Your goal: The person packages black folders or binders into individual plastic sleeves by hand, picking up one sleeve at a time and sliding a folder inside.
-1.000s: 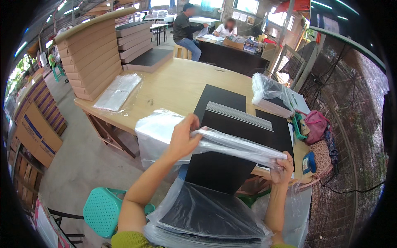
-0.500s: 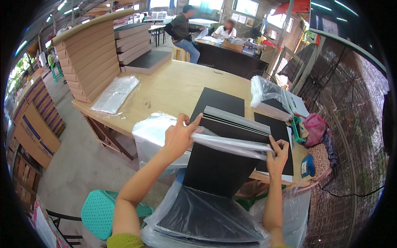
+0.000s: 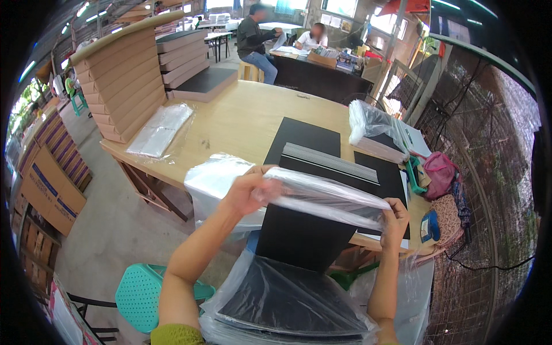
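Note:
A clear plastic bag (image 3: 328,198) stretches between my hands over black boards. My left hand (image 3: 250,191), slightly blurred, is closed on its left end. At the other end, my right hand (image 3: 395,221) pinches the plastic between thumb and fingers. Just beyond the bag lies a stack of black boards (image 3: 330,163), its pale edges showing as stripes. Nearer me, a black board surface (image 3: 302,238) slopes down over the table's front edge. Below it, more black sheets in clear plastic (image 3: 287,296) lie close to my body.
Loose plastic bags (image 3: 215,178) hang over the table edge on the left. Wrapped brown stacks (image 3: 121,86) stand at the back left. On the right are a plastic-covered pile (image 3: 376,135), a green tray (image 3: 417,175) and a pink bag (image 3: 440,172). A green stool (image 3: 138,296) stands below. Two people sit beyond.
The plastic bag, bunched into a narrow band before, is now spread wider. My right hand has shifted slightly right and down; my left hand has drawn back from the board stack's corner.

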{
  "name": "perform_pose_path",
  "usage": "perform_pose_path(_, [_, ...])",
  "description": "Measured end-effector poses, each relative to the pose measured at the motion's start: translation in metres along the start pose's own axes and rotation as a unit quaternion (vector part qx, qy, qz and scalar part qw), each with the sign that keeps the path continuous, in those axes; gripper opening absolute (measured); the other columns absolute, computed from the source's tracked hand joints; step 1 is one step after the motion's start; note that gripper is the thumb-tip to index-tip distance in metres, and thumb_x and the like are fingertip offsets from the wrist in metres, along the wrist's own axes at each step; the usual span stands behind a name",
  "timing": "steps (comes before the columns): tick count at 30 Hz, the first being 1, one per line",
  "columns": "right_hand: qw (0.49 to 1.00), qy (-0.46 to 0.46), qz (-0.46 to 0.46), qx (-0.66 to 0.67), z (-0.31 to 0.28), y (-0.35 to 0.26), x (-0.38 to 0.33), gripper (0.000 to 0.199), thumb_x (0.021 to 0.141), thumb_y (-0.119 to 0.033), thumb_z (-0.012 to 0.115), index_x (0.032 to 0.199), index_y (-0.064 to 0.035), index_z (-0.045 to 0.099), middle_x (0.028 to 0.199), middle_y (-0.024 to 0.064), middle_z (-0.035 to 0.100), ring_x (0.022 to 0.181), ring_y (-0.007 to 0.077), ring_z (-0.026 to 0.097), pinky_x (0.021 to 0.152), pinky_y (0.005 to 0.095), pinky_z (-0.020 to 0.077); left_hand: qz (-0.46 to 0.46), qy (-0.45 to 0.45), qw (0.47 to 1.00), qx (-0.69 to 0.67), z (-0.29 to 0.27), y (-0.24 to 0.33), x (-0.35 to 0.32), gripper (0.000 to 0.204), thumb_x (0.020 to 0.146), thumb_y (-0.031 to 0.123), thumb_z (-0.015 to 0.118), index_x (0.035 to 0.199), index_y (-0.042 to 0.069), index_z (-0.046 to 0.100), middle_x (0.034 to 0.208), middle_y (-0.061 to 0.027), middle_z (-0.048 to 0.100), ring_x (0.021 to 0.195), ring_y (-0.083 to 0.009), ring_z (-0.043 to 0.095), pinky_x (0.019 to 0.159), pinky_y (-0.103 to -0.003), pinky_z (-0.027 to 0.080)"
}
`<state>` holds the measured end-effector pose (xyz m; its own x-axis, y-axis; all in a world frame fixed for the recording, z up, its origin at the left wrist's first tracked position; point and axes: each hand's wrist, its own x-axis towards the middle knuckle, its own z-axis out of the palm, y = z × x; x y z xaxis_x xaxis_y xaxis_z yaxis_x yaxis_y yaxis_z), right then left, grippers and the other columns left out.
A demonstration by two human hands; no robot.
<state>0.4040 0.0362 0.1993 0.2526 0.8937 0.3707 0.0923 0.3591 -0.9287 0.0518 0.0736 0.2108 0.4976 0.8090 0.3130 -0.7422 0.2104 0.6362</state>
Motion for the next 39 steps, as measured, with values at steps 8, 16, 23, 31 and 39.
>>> perform_pose_path(8, [0.91,0.042,-0.198,-0.362,0.03,0.006,0.016,0.046,0.076,0.002,0.058,0.12,-0.0095,0.062,0.097,0.0134,0.048,0.092,0.027,0.051,0.081,0.033,0.0428,0.181,0.207,0.416,0.867,0.004,-0.014,0.018,0.058,0.07,0.008,0.067,0.125,0.022,0.056,0.085,-0.006,0.047,0.07,-0.0221,0.053,0.058,-0.031,0.04])
perform_pose_path(16, [0.894,0.031,-0.299,-0.333,0.015,-0.019,-0.022,0.042,0.069,0.009,0.056,0.106,-0.0048,0.069,0.098,0.0108,0.053,0.068,0.0142,0.056,0.059,0.0234,0.044,0.132,0.072,0.517,0.843,0.052,0.027,-0.038,0.037,0.067,0.006,0.064,0.103,0.013,0.07,0.083,-0.0047,0.051,0.07,-0.0179,0.051,0.064,-0.03,0.04])
perform_pose_path(23, [0.89,-0.043,-0.264,-0.369,0.01,-0.078,-0.049,0.018,0.072,0.005,0.06,0.088,0.001,0.067,0.067,0.004,0.053,0.059,0.0132,0.052,0.053,0.0259,0.0388,-0.297,0.155,0.775,0.536,0.056,0.06,-0.029,0.03,0.085,0.031,0.064,0.086,0.001,0.064,0.085,-0.0034,0.057,0.081,-0.0107,0.05,0.071,-0.023,0.038])
perform_pose_path(31, [0.926,-0.198,0.298,0.12,-0.026,-0.039,-0.034,0.019,0.08,-0.01,0.066,0.089,0.0064,0.067,0.081,0.0092,0.068,0.069,0.0122,0.062,0.064,0.0248,0.0493,-0.342,0.141,0.896,0.245,-0.03,-0.008,-0.049,0.028,0.082,0.024,0.068,0.099,0.003,0.062,0.079,-0.0014,0.06,0.064,-0.0085,0.054,0.054,-0.022,0.04])
perform_pose_path(39, [0.857,-0.233,0.391,0.24,-0.034,0.031,-0.097,0.031,0.085,-0.017,0.064,0.105,0.0057,0.064,0.101,0.0109,0.064,0.091,0.0155,0.059,0.082,0.0269,0.0464,-0.386,0.181,0.902,0.067,-0.105,-0.077,-0.121,0.022,0.089,0.023,0.062,0.109,0.015,0.057,0.068,0.0038,0.058,0.047,-0.0003,0.047,0.037,-0.014,0.031])
